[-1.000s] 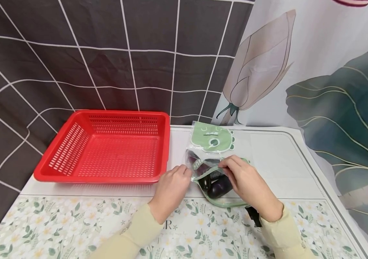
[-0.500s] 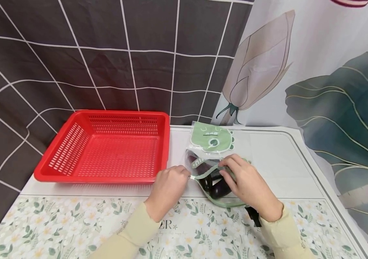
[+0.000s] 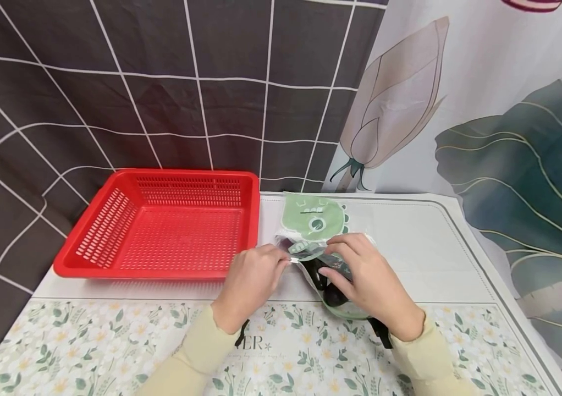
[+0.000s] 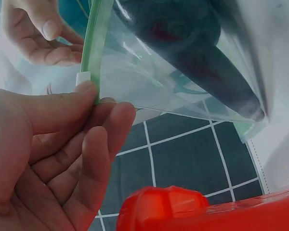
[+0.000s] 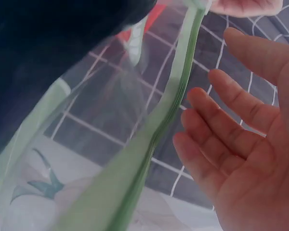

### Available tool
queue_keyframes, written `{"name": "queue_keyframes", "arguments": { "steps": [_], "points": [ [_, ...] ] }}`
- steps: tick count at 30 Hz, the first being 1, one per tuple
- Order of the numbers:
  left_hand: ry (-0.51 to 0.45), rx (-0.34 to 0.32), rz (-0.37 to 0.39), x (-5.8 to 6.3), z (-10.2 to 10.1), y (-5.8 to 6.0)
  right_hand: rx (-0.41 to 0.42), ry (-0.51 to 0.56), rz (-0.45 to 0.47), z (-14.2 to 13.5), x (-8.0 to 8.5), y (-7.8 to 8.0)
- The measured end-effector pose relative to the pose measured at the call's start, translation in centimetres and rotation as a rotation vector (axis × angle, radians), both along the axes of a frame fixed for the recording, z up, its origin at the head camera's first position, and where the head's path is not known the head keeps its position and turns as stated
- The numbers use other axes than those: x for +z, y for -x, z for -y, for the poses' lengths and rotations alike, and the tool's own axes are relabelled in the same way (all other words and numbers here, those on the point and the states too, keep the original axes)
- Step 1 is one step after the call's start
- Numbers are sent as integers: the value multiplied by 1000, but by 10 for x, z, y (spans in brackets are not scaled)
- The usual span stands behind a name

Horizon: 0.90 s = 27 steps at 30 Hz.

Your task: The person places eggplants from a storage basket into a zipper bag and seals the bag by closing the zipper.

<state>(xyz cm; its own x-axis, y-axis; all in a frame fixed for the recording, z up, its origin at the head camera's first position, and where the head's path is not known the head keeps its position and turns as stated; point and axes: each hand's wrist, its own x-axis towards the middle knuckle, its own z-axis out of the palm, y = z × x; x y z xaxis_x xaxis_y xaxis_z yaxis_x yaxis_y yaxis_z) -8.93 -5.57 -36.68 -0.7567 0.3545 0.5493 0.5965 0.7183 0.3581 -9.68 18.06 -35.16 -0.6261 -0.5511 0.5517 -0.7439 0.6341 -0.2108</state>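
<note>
A clear zip bag (image 3: 314,219) with a green cartoon face and green trim lies on the table, holding dark purple eggplants (image 3: 334,296). My left hand (image 3: 253,275) pinches the white slider (image 4: 83,78) at one end of the green zip strip (image 4: 97,38), between thumb and index finger. My right hand (image 3: 370,278) is over the bag's right part, thumb and fingers apart. In the right wrist view, its relaxed fingers (image 5: 221,127) stand beside the zip strip with a gap between. The hand covers part of the bag in the head view.
A red plastic basket (image 3: 157,274) with slotted walls stands left of the bag, close to my left hand. The table (image 3: 424,242) has a white back part and a floral front part. Behind it hang a dark grid curtain (image 3: 231,104) and a flower-print curtain (image 3: 409,110).
My left hand has moved left and slightly away, and the bag has shifted left with it. My right hand's thumb and fingers, earlier at the bag's edge, have spread apart.
</note>
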Motion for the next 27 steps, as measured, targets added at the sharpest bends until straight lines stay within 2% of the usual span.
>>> {"name": "queue_keyframes", "arguments": {
  "steps": [10,16,27],
  "points": [
    [-84,-25,-12,10,-1,2,48,-7,6,26,8,0],
    [-111,-46,-36,12,-3,3,19,6,-7,36,10,-1],
    [-126,-83,-71,11,-4,4,-8,73,-16,38,7,-2]
  ]
}}
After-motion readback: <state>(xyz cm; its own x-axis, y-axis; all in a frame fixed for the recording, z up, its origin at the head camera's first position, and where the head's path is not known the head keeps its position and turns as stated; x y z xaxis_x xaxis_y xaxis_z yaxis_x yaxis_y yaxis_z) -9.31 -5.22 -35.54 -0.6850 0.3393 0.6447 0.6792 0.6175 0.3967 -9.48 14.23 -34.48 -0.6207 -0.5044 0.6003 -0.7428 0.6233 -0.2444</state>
